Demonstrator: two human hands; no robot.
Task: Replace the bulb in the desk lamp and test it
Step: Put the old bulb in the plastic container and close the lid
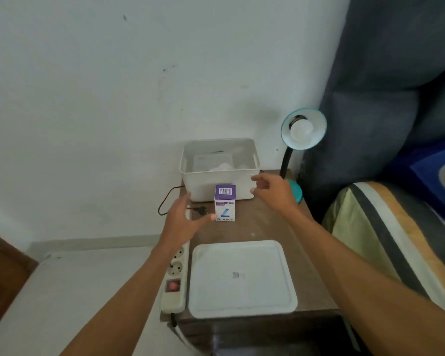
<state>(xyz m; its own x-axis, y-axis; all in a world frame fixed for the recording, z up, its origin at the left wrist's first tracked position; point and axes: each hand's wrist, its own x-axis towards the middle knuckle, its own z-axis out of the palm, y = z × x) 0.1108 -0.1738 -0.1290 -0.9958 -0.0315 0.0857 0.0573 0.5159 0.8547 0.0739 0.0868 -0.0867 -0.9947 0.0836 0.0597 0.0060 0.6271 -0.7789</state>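
A teal desk lamp (pixel 303 129) stands at the table's back right, its shade turned toward me with a white bulb (pixel 301 129) screwed in. Its black plug (pixel 199 209) lies loose on the table. A small purple and white bulb box (pixel 225 203) stands upright in front of a white bin (pixel 217 185). My left hand (pixel 184 219) hovers open just left of the box, its thumb close to the box's lower corner. My right hand (pixel 274 190) is open to the right of the box, in front of the bin's corner. Neither hand holds anything.
The white bin holds a loose bulb (pixel 44 165) and pale items. A white tray (pixel 242 277) lies near the front edge of the brown table (pixel 311 255). A white power strip (pixel 175 281) runs along the left edge. A grey sofa (pixel 385 73) and bedding lie at right.
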